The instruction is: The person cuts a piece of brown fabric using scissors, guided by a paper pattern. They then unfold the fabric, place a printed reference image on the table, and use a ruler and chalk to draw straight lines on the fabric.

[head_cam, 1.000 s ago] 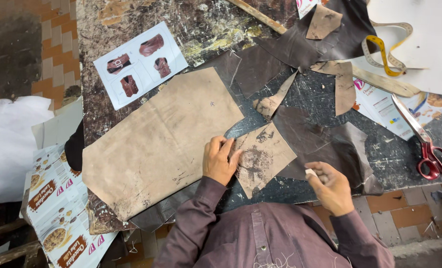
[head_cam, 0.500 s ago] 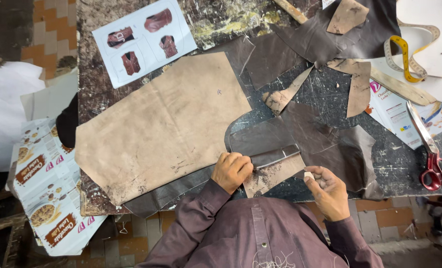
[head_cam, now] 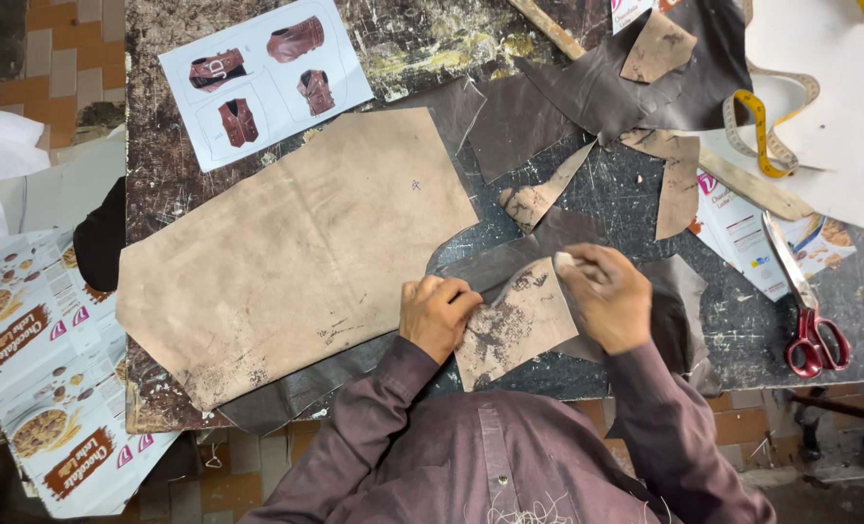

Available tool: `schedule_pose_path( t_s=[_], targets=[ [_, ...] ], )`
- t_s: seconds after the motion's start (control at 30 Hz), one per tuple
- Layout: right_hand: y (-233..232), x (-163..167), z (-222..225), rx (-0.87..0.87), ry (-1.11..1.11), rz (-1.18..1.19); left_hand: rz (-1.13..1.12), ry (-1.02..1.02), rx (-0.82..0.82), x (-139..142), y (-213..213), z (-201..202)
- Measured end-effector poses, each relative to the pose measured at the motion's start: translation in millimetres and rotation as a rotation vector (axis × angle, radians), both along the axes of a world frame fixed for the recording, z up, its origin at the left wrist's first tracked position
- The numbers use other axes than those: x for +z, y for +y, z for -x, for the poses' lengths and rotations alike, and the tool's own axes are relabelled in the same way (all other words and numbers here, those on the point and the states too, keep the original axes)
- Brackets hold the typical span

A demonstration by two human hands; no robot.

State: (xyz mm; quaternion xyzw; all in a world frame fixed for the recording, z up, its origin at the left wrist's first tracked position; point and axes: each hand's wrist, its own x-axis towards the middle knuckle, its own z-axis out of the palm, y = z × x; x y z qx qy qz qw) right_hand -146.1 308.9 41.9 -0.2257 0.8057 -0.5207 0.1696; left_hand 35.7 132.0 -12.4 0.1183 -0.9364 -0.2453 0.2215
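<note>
While I look down from the head camera, I see the left hand point(head_cam: 439, 313) resting with bent fingers on the edge of a small tan pattern piece point(head_cam: 515, 327), pressing it flat on a dark brown leather sheet point(head_cam: 509, 264). This hand grips nothing; it only holds the piece down. The right hand point(head_cam: 603, 296) is closed around a small white object point(head_cam: 563, 260), maybe a piece of chalk, but the hand is blurred and I cannot be sure. Its tip is at the upper right corner of the pattern piece, where the piece meets the leather.

Left of both hands lies a large tan pattern sheet point(head_cam: 296, 252), partly over the leather. On the right part of the worn worktable point(head_cam: 606, 194) I see red-handled scissors point(head_cam: 808, 312), well apart from the right hand, and a yellow measuring tape point(head_cam: 760, 126) further up. A white card with pictures of brown vests point(head_cam: 262, 78) lies at the top left.
</note>
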Motion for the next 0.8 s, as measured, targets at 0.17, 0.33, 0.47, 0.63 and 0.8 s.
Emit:
schedule_pose_path(
  t_s=[0.17, 0.33, 0.47, 0.63, 0.8],
  targets=[
    [-55, -14, 3, 0.134, 0.104, -0.130, 0.002, 0.039, -0.090, -8, 5, -7],
    [-70, -16, -2, 0.212, 0.372, -0.309, -0.021, 0.040, -0.065, -10, 3, -10],
    [-84, -21, 1, 0.180, 0.488, -0.256, -0.067, 0.016, -0.074, 0, 0, -10],
    [-64, -30, 26, -0.039, 0.168, -0.036, -0.086, -0.043, 0.037, 14, -1, 0],
    [-1, -29, 44, -0.099, 0.426, -0.250, -0.098, -0.258, 0.192, 5, -8, 34]
  ],
)
